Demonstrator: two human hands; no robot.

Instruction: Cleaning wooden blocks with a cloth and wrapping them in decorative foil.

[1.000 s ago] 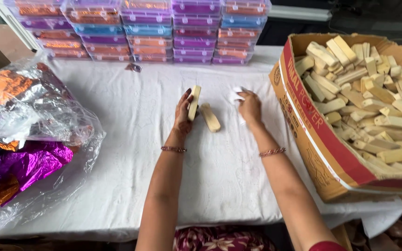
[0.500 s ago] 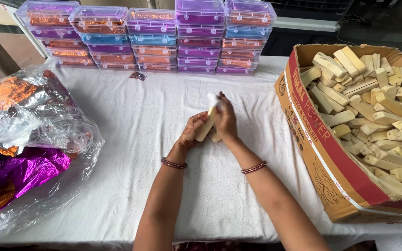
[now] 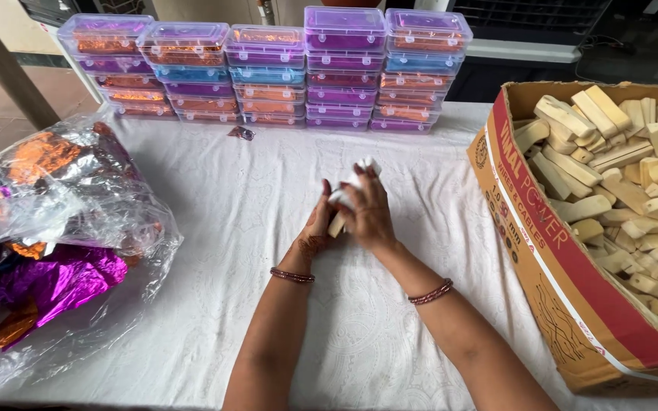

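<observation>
Both hands, left and right, pinch a wooden piece mid-table; seemingly light, stiff, best gripped mid-length.

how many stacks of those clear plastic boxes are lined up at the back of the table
5 stacks, side by side along the table's far edge: far left, next, middle, then, and far right. More boxes may be hidden behind them.
</observation>
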